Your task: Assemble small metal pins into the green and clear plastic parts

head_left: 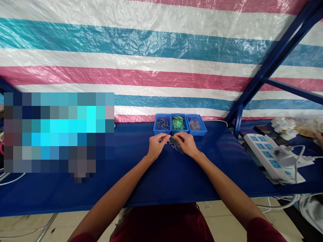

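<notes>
Both my hands meet over the blue table (176, 174), just in front of three small blue bins. My left hand (157, 145) is closed in a pinch on one end of a small dark green part (173, 139). My right hand (187, 144) is closed on its other end, with a small clear bag or metal pieces (178, 149) lying under it. The left bin (162, 124) holds several small metal pins. Green parts fill the middle bin (179, 123), and the right bin (195, 124) holds brownish pieces in clear wrap.
A white power strip (270, 158) with plugged cables lies at the right, beside white items (284, 127) and a plastic bag. Another person's hand (319, 137) shows at the far right edge. A blue frame post (267, 64) rises there. A striped tarp hangs behind.
</notes>
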### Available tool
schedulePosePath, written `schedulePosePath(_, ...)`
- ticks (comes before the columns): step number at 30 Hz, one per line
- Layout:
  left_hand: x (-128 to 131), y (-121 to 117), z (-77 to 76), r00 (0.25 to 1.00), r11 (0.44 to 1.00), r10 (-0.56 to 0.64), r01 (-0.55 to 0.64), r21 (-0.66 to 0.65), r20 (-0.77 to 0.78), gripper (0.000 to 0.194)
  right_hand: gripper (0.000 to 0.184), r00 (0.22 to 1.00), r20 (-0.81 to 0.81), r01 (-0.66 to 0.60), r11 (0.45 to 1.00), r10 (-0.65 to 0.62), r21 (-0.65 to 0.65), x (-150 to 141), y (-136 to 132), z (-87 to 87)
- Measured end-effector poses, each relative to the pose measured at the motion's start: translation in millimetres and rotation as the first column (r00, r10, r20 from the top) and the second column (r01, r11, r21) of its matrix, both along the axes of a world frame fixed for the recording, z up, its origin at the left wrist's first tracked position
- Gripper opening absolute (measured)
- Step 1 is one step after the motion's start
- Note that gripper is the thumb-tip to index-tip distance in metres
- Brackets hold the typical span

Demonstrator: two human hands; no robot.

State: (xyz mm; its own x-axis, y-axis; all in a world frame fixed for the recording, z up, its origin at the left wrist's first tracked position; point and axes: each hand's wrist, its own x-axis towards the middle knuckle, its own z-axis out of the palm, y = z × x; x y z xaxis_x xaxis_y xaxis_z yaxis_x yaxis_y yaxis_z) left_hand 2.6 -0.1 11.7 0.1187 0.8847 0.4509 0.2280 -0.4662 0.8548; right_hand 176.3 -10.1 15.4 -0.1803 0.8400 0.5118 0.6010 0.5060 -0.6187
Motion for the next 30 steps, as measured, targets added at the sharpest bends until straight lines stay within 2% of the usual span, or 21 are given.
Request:
schedulePosePath(3,-3,1,7.4,0.989,0.985,0.104,-0.087,0.15,-0.108,0.029,0.026,0.998,-0.029,0.057,0.998,-0.056,0.014,2,1,-0.7)
schedulePosePath(7,-9,23,22.5,0.933,0.909,0.307,-0.229,0.349,-0.188,0.031,0.022,0.994,-0.035,0.1,0.995,-0.1,0.008,4,4,-1.6)
schedulePosePath(10,-12,52,32.9,0.874,0.868,0.404,-0.273,0.414,-0.271,0.031,0.021,0.994,0.002,0.109,0.994,-0.109,-0.009,5,4,-1.4)
schedulePosePath(13,-12,68,34.8,0.817,0.876,0.41,-0.229,0.424,-0.406,0.026,0.021,0.994,0.024,0.111,0.994,-0.11,-0.024,5,4,-0.6)
schedulePosePath(15,-11,63,29.1,0.804,0.887,0.373,-0.162,0.433,-0.463,0.025,0.02,0.993,0.023,0.12,0.992,-0.12,-0.036,6,4,-0.2)
schedulePosePath(16,-10,56,24.5,0.81,0.898,0.316,-0.087,0.431,-0.494,0.025,0.02,0.991,0.022,0.13,0.991,-0.129,-0.041,7,4,-0.2)
schedulePosePath(17,-9,47,19.0,0.815,0.909,0.226,0.021,0.416,-0.534,0.025,0.02,0.99,0.022,0.142,0.989,-0.141,-0.046,8,5,-0.2)
schedulePosePath(19,-7,29,7.2,0.778,0.909,0.013,0.252,0.332,-0.628,0.025,0.02,0.986,0.02,0.167,0.985,-0.166,-0.052,9,6,-0.6)
schedulePosePath(21,-5,16,-3.4,0.718,0.897,-0.117,0.373,0.238,-0.686,0.022,0.02,0.983,0.018,0.185,0.981,-0.184,-0.053,10,6,-0.8)
schedulePosePath(24,-5,13,-13.2,0.653,0.89,-0.196,0.432,0.148,-0.731,0.018,0.021,0.981,0.025,0.193,0.98,-0.192,-0.051,10,6,-0.6)
schedulePosePath(30,-8,22,-15.9,0.613,0.888,-0.212,0.447,0.113,-0.761,0.015,0.021,0.98,0.033,0.199,0.978,-0.198,-0.061,9,6,-0.9)
